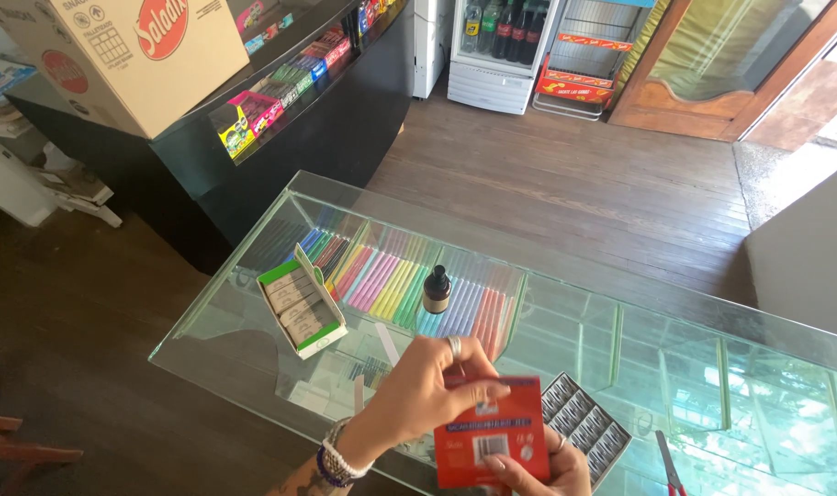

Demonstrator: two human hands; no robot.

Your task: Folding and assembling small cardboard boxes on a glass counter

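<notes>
Red carton (pixel 492 432), small and flat, held upright over the near edge of the glass surface (pixel 675 340), its label face toward the camera.

Left hand (pixel 427 381): grip closed on the carton's top edge, fingers curled over it from above, a ring showing on one finger. Right hand (pixel 551 464): mostly hidden behind and below the carton; grip closed on its lower right corner, one fingertip showing along the bottom edge.

Judgement: the top flap looks to be the part being worked. Best done with the lower grip kept firm and low, clear of the flap, while the upper fingers lift along the fold rather than pinching the panel flat.

Just right of the lower grip, a tray of small grey packs (pixel 585 424) lies on the surface. Farther right, red-handled scissors (pixel 668 464). Beyond the upper grip, a small dark bottle (pixel 437 288) stands upright; left of that, an open green-and-white box (pixel 301 301), tilted. Coloured pens (pixel 409 280) lie under the glass.
</notes>
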